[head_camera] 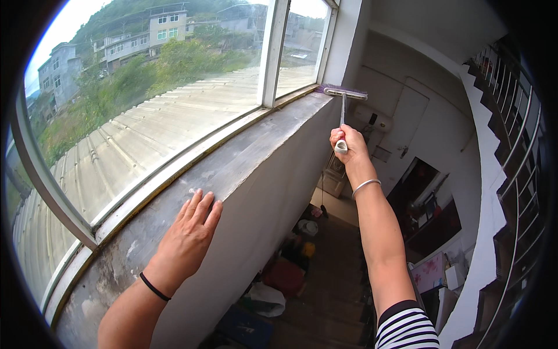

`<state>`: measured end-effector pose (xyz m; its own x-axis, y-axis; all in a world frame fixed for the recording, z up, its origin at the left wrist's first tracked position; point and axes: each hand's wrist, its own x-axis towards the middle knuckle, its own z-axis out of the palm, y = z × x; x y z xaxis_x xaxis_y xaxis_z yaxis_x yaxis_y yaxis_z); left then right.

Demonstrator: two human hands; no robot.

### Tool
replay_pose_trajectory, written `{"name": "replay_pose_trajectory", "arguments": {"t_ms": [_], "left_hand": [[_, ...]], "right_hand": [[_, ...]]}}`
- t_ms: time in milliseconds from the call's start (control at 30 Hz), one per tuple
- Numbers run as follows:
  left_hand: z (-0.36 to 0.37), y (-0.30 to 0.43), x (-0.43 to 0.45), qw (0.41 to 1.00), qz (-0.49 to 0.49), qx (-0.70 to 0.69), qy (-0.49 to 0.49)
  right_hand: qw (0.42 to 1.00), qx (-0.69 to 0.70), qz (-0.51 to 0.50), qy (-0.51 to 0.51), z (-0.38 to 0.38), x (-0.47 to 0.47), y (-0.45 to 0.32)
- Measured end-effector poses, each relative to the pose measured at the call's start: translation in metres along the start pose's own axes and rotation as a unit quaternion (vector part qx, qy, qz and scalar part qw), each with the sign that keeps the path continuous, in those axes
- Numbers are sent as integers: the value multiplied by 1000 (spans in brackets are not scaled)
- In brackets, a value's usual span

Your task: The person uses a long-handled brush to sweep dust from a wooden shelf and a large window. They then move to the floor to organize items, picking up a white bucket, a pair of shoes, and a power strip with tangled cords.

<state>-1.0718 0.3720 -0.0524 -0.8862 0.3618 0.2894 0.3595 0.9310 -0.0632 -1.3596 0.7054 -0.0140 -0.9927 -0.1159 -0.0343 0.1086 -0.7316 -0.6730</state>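
Observation:
My right hand (351, 141), arm stretched forward, grips the handle of a brush (345, 93) with a wide white head and purple bristles. The brush head is at the far end of the grey window sill (261, 135), by the wall corner, with part of it reaching past the sill's edge. My left hand (192, 231) lies palm down on the sill, fingers slightly apart, near its inner edge, and holds nothing. White marks and dark stains show on the sill. Beside it runs a white window frame (174, 165) with a dirty yellowish track.
Below the sill a white wall (244, 227) drops to a lower floor. Dark steps (331, 279) and a red object (284, 277) lie down there. On the right rises a staircase with a metal railing (518, 174). A water heater (372, 118) hangs on the far wall.

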Motion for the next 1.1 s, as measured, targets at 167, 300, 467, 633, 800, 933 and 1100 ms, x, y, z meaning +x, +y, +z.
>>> {"name": "replay_pose_trajectory", "arguments": {"t_ms": [167,300,467,633,800,933,1100], "left_hand": [[-4,1,2,1000,6,-1,2],[-1,-3,-1,1000,-3,-3,-11],[-5,-3,-2,1000,-3,19,-21],[-2,-1,-2,1000,-3,8,-9],[0,0,0,1000,8,3,-6],[-1,-2,-1,1000,-1,1,-1],[0,-1,0,1000,-3,5,-12]], "right_hand": [[997,-8,-64,30,-34,52,-12],[984,-109,-138,26,-8,-12,39],[984,-110,-143,15,0,-56,50],[979,-160,-126,29,-12,-17,35],[964,-219,-117,95,-28,28,43],[932,-285,-181,129,-28,3,70],[959,-202,-181,78,-18,-37,66]]}}
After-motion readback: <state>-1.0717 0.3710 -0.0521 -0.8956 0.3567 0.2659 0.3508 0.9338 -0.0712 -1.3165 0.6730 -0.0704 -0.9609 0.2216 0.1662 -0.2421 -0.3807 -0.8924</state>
